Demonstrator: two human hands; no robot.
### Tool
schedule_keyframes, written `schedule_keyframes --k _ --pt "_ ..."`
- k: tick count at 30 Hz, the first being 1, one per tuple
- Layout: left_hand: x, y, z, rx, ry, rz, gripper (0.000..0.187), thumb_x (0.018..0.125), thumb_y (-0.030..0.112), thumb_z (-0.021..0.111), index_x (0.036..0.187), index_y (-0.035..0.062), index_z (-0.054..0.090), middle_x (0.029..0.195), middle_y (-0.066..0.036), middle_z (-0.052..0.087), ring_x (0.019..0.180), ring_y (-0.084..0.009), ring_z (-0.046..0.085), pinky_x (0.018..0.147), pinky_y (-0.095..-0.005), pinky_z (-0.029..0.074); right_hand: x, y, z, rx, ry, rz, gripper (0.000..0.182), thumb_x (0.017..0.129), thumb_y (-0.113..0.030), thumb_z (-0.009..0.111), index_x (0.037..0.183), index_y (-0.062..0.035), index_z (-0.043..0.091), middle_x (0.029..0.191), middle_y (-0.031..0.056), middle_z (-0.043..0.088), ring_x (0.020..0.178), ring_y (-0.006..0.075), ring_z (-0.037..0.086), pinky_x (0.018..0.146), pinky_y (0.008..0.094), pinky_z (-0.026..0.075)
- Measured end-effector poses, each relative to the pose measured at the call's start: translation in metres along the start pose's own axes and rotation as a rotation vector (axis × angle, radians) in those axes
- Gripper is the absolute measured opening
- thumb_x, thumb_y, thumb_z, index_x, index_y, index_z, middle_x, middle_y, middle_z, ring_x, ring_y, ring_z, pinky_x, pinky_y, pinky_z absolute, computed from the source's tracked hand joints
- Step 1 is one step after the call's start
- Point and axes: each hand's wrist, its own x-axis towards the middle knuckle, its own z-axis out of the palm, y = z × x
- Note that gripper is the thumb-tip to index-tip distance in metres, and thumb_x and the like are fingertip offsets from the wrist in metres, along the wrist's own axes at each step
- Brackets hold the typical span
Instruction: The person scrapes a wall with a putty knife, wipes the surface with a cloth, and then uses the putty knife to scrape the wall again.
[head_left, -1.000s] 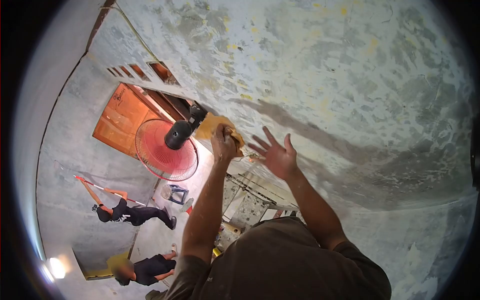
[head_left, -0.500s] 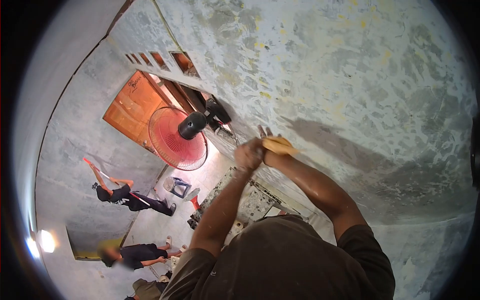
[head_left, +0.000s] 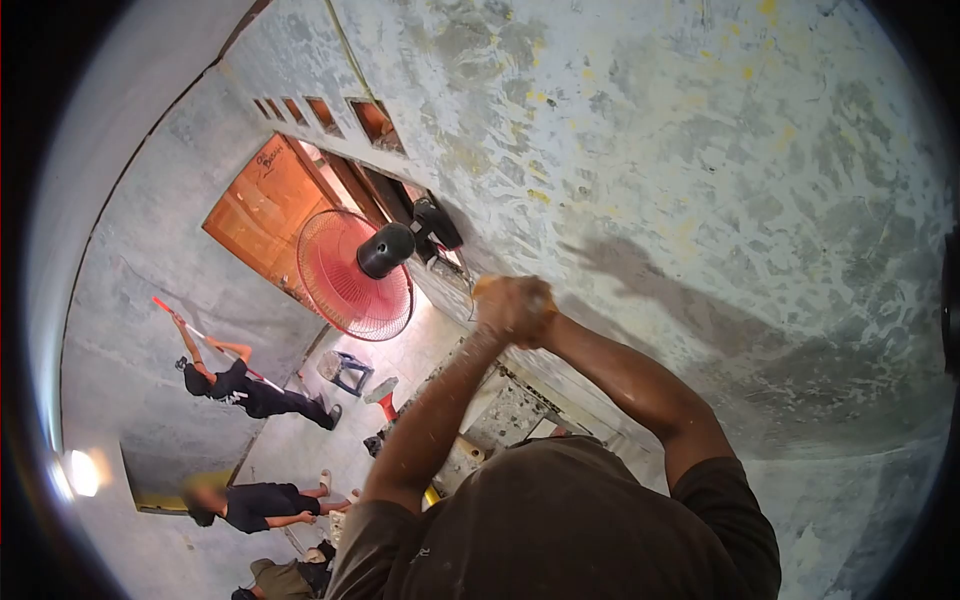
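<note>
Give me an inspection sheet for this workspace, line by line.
Surface: grey wall, patchy and mottled with yellowish flecks.
Job's things: yellow-brown piece squeezed between both hands; what it is cannot be told.
Clutter: red fan by the orange door; paint-spattered platform below.
Grippers: left hand and right hand clasped together around the piece.
Cables: thin line running up the wall.
Surroundings: person with a long pole; another person lower down.

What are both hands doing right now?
Left hand: closed on the yellow pad.
Right hand: clasped against the left; grip cannot be told.
</note>
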Motion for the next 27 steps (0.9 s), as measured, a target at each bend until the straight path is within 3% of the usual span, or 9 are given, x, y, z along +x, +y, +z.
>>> schedule_keyframes --k 4,8,11,13,15,20,23,25,27 --pt "-0.017 -0.089 0.015 -0.223 0.035 -0.248 0.033 0.094 0.028 0.051 0.092 0.0005 0.069 0.078 -0.010 0.069 0.071 -0.0279 0.066 0.066 -0.0391 0.052 -0.033 -0.051 -0.106 -0.104 -0.435 0.162 0.040 0.082 -0.029 0.068 0.118 -0.0127 0.062 0.111 0.0058 0.066 0.112 0.0222 0.059 0.103 0.0406 0.040" --pt "-0.027 -0.041 -0.019 -1.266 0.090 -0.439 0.027 0.095 0.023 0.055 0.103 -0.0016 0.063 0.080 -0.004 0.063 0.066 -0.0114 0.057 0.064 -0.0264 0.047 -0.056 -0.026 -0.080 1.203 0.644 0.093 0.076 0.088 -0.051 0.062 0.148 -0.0139 0.032 0.144 0.0112 0.039 0.133 0.0200 0.037 0.107 0.0365 0.035" --pt "-0.006 -0.006 0.016 -0.985 0.286 -0.456 0.036 0.097 0.031 0.049 0.098 -0.0017 0.064 0.095 -0.006 0.066 0.090 -0.0167 0.061 0.084 -0.0321 0.044 -0.025 -0.049 -0.036 1.881 0.716 -0.119 0.080 0.097 -0.051 0.048 0.153 -0.0066 0.013 0.156 0.0121 0.018 0.140 0.0189 0.022 0.113 0.0334 0.024" --pt "0.000 0.003 0.013 -0.629 0.467 -0.365 0.036 0.096 0.033 0.051 0.101 0.0003 0.064 0.102 -0.008 0.064 0.097 -0.0213 0.060 0.089 -0.0377 0.041 -0.008 -0.084 -0.030 2.117 0.948 0.063 0.070 0.099 -0.050 0.045 0.146 -0.0008 0.032 0.137 0.0104 0.045 0.123 0.0160 0.043 0.105 0.0304 0.034" --pt "0.013 -0.001 0.006 -0.254 0.639 -0.270 0.036 0.094 0.036 0.053 0.104 0.0024 0.063 0.109 -0.010 0.063 0.104 -0.0260 0.059 0.095 -0.0433 0.037 -0.016 -0.088 -0.043 1.992 0.847 0.124 0.067 0.099 -0.049 0.046 0.143 0.0002 0.036 0.128 0.0079 0.051 0.113 0.0135 0.049 0.099 0.0287 0.038" --pt "0.065 -0.129 0.093 -0.900 0.685 -0.488 0.044 0.090 0.031 0.059 0.125 0.0062 0.052 0.119 -0.014 0.059 0.116 -0.0323 0.054 0.099 -0.0471 0.036 -0.018 -0.115 -0.072 1.057 1.026 0.077 0.061 0.099 -0.043 0.048 0.139 0.0030 0.041 0.137 0.0145 0.049 0.118 0.0177 0.051 0.101 0.0313 0.039" --pt "0.028 -0.045 0.028 -1.190 0.436 -0.440 0.057 0.085 0.022 0.063 0.136 0.0075 0.043 0.134 -0.017 0.052 0.121 -0.0317 0.052 0.100 -0.0435 0.042 0.004 -0.086 -0.073 0.848 1.080 0.042 0.060 0.099 -0.043 0.048 0.137 0.0039 0.044 0.138 0.0173 0.050 0.125 0.0217 0.048 0.107 0.0335 0.034" --pt "0.012 -0.019 -0.010 -0.246 -0.187 -0.612 0.073 0.082 0.025 0.065 0.145 0.0107 0.032 0.150 -0.017 0.035 0.134 -0.0321 0.041 0.107 -0.0515 0.034 0.014 -0.029 -0.070 1.244 0.784 0.126 0.059 0.099 -0.046 0.048 0.132 0.0029 0.051 0.118 0.0162 0.061 0.111 0.0192 0.057 0.096 0.0319 0.044" --pt "-0.012 -0.015 -0.003 0.363 -0.208 -0.275 0.082 0.081 0.031 0.065 0.150 0.0137 0.024 0.156 -0.015 0.023 0.143 -0.0327 0.027 0.110 -0.0631 0.022 0.001 -0.013 -0.091 1.242 0.697 0.244 0.062 0.099 -0.050 0.046 0.127 0.0048 0.053 0.103 0.0107 0.062 0.098 0.0147 0.059 0.084 0.0297 0.049"
